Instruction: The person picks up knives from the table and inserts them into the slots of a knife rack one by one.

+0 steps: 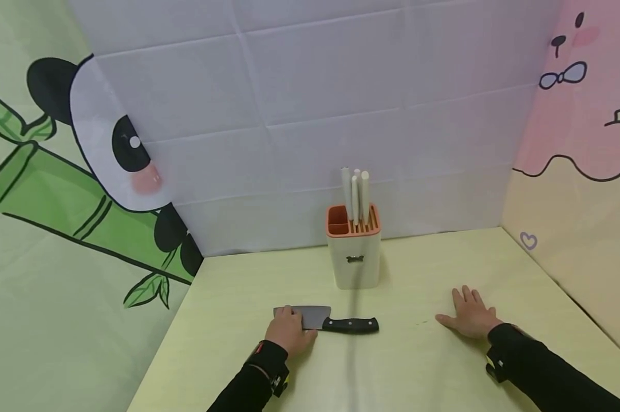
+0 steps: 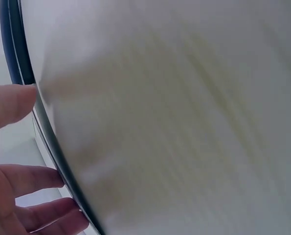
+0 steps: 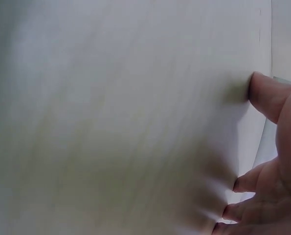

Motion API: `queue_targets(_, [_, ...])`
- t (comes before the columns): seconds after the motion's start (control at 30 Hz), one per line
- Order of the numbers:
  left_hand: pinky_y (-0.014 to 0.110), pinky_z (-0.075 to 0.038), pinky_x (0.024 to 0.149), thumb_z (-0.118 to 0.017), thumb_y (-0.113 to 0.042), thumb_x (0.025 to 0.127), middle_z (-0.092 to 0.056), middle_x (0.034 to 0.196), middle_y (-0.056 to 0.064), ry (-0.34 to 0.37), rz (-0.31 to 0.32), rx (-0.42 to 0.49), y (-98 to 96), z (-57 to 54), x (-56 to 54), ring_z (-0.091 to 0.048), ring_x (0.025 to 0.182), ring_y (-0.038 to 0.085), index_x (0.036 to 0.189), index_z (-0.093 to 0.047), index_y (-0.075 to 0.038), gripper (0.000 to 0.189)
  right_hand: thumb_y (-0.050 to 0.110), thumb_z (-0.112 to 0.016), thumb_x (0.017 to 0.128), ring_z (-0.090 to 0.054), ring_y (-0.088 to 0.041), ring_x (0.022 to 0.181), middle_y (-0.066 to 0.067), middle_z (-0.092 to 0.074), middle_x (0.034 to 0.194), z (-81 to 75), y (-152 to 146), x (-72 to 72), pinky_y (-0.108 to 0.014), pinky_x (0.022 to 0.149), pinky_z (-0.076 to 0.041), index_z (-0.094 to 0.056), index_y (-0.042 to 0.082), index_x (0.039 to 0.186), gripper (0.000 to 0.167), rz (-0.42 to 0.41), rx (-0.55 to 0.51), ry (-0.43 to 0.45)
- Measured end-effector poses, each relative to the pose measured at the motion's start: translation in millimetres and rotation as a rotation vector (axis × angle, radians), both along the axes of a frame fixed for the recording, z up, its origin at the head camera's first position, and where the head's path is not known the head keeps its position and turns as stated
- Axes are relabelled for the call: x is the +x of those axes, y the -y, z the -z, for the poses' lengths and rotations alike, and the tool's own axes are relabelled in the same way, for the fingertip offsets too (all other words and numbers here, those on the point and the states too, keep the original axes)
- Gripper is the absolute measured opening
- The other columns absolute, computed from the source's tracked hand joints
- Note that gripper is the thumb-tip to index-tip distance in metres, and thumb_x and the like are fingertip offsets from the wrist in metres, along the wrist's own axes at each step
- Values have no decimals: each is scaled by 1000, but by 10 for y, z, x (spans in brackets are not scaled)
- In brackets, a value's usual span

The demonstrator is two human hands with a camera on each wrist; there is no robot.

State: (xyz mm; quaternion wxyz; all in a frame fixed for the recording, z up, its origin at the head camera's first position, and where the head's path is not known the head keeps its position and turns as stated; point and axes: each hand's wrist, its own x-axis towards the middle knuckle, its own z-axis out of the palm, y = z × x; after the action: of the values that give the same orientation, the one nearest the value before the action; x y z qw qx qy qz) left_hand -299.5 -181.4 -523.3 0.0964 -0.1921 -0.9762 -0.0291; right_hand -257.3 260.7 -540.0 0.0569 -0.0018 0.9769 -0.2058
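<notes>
A cleaver [image 1: 314,316] with a broad grey blade and a black riveted handle [image 1: 352,325] lies flat, its handle pointing right. My left hand [image 1: 289,333] rests over the left part of the blade and hides some of it. The fingers reach toward the blade's far edge, while the thumb lies by its near edge. In the left wrist view the cleaver shows edge-on as a dark strip [image 2: 67,171], with thumb and fingertips right at it. My right hand [image 1: 472,315] rests palm down with fingers spread, holding nothing; its fingertips [image 3: 243,184] touch the tabletop.
A cream knife block [image 1: 358,263] with an orange top stands at the back of the pale yellow table [image 1: 237,286], with several white-handled utensils [image 1: 356,197] upright in it. Cloth walls [image 1: 289,149] with cartoon prints border the table behind and on both sides.
</notes>
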Motion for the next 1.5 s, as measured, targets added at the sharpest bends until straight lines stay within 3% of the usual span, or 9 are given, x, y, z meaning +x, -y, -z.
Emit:
queue_targets(0.23, [43, -52, 74, -68, -50, 80, -56, 97, 18, -20, 49, -4, -242, 13, 46, -53, 94, 34, 101, -68, 4, 58, 63, -54, 88, -12, -62, 131, -44, -13, 144, -39, 29, 36, -82, 91, -15, -24, -19, 141, 102, -1, 17, -7])
queue_targets(0.63, [37, -51, 74, -66, -55, 80, -56, 103, 15, -10, 113, -63, -676, 31, 127, -51, 94, 29, 110, -67, -2, 60, 69, -51, 86, -12, -62, 131, -44, -13, 145, 3, 22, 2, -81, 92, -13, -24, -18, 141, 107, 13, 33, 4])
queue_targets(0.83, [34, -48, 66, -67, -54, 79, -54, 96, 11, -44, 153, -48, -772, 90, 136, -48, 86, 25, 103, -67, -5, 54, 71, -50, 85, -13, -61, 131, -44, -14, 145, -14, 37, 3, -81, 92, -14, -25, -18, 141, 108, 17, 39, 11])
queue_targets(1.1, [34, -48, 67, -65, -55, 82, -53, 95, 10, -21, 138, -47, -841, 53, 148, -48, 87, 24, 104, -68, -6, 54, 67, -49, 88, -13, -62, 130, -44, -14, 144, -79, 0, -9, -82, 90, -16, -27, -17, 141, 102, 12, 21, 21])
queue_targets(1.2, [34, -48, 68, -65, -54, 83, -53, 96, 10, -6, 132, -44, -850, 37, 157, -48, 88, 25, 105, -68, -5, 53, 60, -46, 94, -22, -60, 129, -44, -26, 140, -142, 20, -15, -76, 95, -23, -35, -19, 136, 90, -22, -18, -17])
queue_targets(1.3, [35, -48, 68, -66, -52, 83, -53, 96, 11, 3, 132, -34, -854, 23, 162, -49, 87, 25, 106, -68, -5, 52, 51, -47, 98, -34, -55, 126, -39, -41, 134, -260, 132, -1, -66, 100, -30, -43, -18, 131, 77, -67, -135, -76])
queue_targets(1.4, [35, -47, 68, -65, -51, 83, -53, 95, 11, 5, 128, -34, -850, 32, 155, -48, 86, 25, 106, -68, -5, 51, 48, -52, 97, -41, -48, 126, -30, -49, 132, -353, 336, 18, -59, 101, -34, -47, -12, 132, 70, -141, -243, -122])
queue_targets(1.5, [35, -47, 68, -65, -51, 84, -53, 95, 11, 4, 123, -34, -842, 38, 148, -48, 86, 25, 107, -68, -6, 51, 50, -60, 92, -45, -41, 126, -20, -53, 132, -375, 552, 29, -54, 101, -37, -53, -4, 132, 67, -230, -238, -149])
